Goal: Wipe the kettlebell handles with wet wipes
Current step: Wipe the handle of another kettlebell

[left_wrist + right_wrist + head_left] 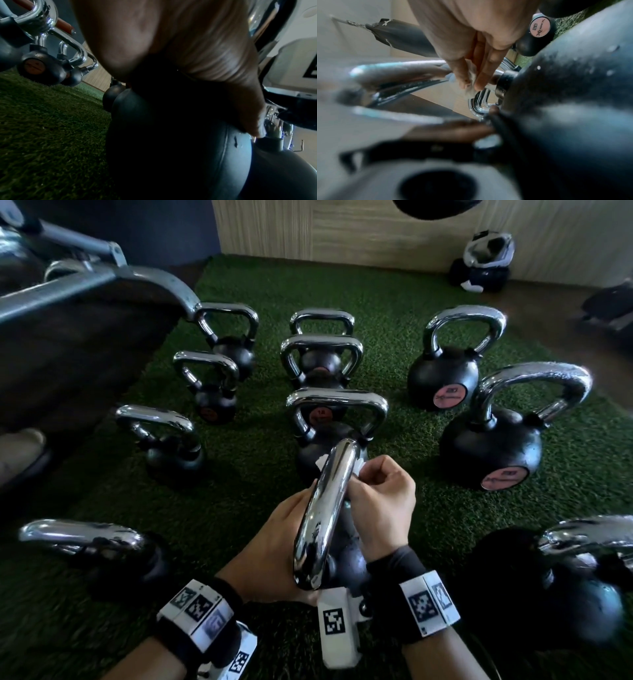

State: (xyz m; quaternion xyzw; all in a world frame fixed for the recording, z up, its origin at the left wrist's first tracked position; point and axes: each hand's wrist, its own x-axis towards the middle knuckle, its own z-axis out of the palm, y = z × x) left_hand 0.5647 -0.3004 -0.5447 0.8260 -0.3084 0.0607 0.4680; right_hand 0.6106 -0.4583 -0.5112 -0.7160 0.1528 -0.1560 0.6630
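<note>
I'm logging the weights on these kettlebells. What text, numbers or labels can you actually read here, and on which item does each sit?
"18": red round label on the middle kettlebell, partly hidden by a handle.
Pink round label on the far right kettlebell: print too blurred to read.
Pink round label on the near right kettlebell: also blurred.
Pink label in the right wrist view: logo-like print, unreadable.
Wrist bands: square code patterns, no words.

Kettlebell handle (320,515) between left hand (274,553) and right hand (383,501).

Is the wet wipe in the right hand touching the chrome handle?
Touching. The right wrist view shows the right hand pinching the wet wipe against the chrome handle.
</note>
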